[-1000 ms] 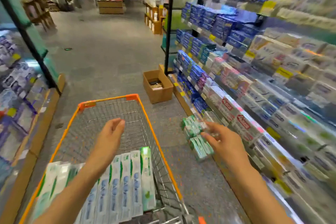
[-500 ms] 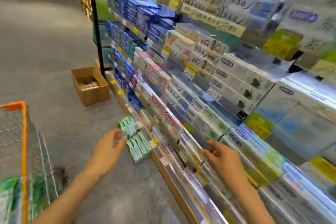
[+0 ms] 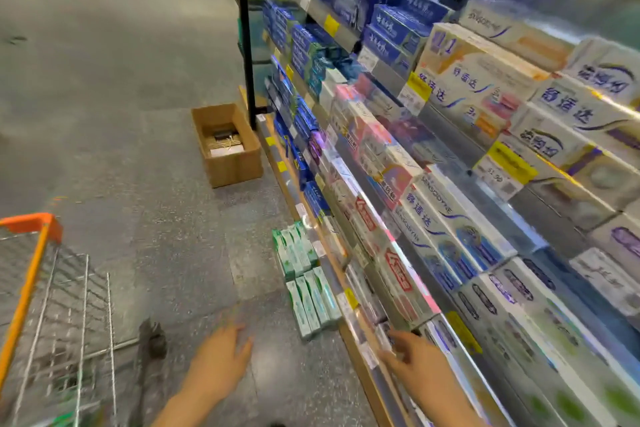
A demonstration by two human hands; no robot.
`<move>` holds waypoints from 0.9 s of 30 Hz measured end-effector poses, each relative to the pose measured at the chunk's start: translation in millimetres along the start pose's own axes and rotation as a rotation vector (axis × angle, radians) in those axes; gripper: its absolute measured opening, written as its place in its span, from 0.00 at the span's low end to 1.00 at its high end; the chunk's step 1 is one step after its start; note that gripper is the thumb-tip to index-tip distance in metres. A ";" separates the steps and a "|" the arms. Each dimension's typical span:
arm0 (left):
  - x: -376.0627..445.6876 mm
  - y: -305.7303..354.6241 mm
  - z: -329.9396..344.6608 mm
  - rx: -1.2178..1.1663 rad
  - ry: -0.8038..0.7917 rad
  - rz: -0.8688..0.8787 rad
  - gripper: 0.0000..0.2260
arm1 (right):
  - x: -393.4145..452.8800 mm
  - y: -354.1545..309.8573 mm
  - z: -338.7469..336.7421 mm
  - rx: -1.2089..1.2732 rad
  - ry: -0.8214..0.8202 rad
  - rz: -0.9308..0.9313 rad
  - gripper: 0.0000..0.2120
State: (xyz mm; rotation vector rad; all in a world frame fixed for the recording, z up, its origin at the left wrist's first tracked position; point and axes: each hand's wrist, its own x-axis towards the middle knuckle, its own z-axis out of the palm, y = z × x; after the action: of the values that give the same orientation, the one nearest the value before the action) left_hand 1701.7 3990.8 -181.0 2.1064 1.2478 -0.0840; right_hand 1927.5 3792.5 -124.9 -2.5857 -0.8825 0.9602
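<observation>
Green and white toothpaste boxes (image 3: pixel 306 282) stand stacked on the floor against the base of the shelving (image 3: pixel 349 329). My left hand (image 3: pixel 221 357) hovers over the floor below and left of them, fingers spread, holding nothing. My right hand (image 3: pixel 412 362) reaches to the lowest shelf edge, its fingertips at the small boxes there; the picture is blurred and I see nothing in its grasp. The orange-rimmed wire cart (image 3: pixel 45 305) stands at the lower left.
Shelves of toothpaste boxes (image 3: pixel 467 184) fill the right side, with yellow price tags (image 3: pixel 505 166) on the rails. An open cardboard box (image 3: pixel 225 146) sits on the grey floor by a black upright post (image 3: pixel 244 31).
My view has swung right, from the cart to the shelving. Both hands have dropped lower in the view, the right one toward the bottom shelf edge.
</observation>
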 end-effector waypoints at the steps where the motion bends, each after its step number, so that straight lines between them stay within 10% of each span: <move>1: 22.9 -10.5 8.4 0.096 -0.031 -0.004 0.21 | 29.7 1.4 7.7 0.003 -0.011 -0.004 0.29; 7: 146.2 -64.3 87.4 0.649 -0.272 0.117 0.21 | 208.4 37.8 97.1 0.029 -0.088 0.094 0.05; 15: 342.4 -121.5 279.8 0.918 -0.340 0.525 0.29 | 429.9 124.6 272.7 -0.279 -0.126 0.040 0.14; 27: 491.3 -180.7 469.0 1.072 -0.293 0.838 0.42 | 587.5 184.0 410.8 -0.366 0.496 -0.091 0.40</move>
State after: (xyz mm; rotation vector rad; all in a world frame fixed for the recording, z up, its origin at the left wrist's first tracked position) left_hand 1950.3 4145.3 -820.1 3.1702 -0.0195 -0.7838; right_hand 2094.1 4017.3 -810.2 -2.8466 -1.0895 0.1126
